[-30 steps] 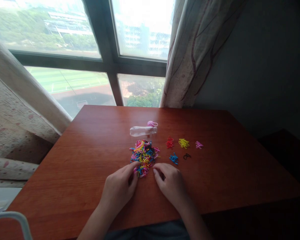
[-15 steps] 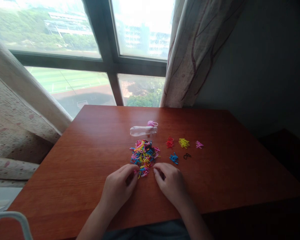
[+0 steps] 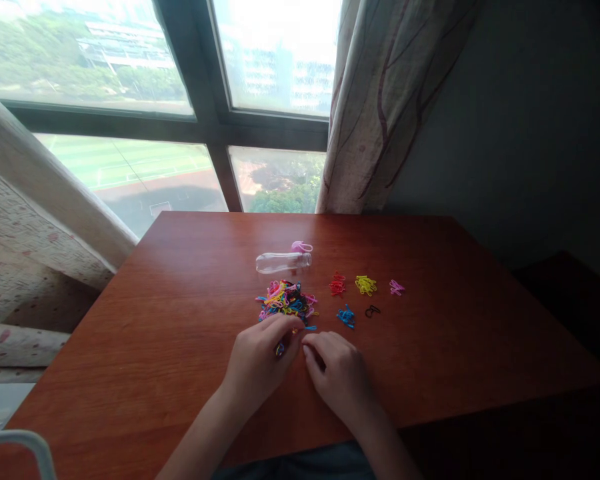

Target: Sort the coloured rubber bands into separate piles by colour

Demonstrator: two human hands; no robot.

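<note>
Head view: colourful pile (image 3: 286, 303) beyond hands (image 3: 343, 370); left hand (image 3: 260, 353) overlaps it.

brown table (image 3: 180, 300) | clear bottle (image 3: 280, 263) | pink looped piece (image 3: 299, 247) | mixed loop pile (image 3: 286, 300) | five single-colour loop groups (image 3: 365, 285)

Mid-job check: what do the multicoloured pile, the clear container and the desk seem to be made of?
Multicoloured pile: probably plastic or rubbery loops; bright, solid colours, but too small to be sure.
Clear container: likely glossy plastic, perhaps glass; it is see-through with bright highlights.
Desk: wood or wood-look laminate, semi-gloss; reddish-brown grain and soft sheen near the window.
</note>
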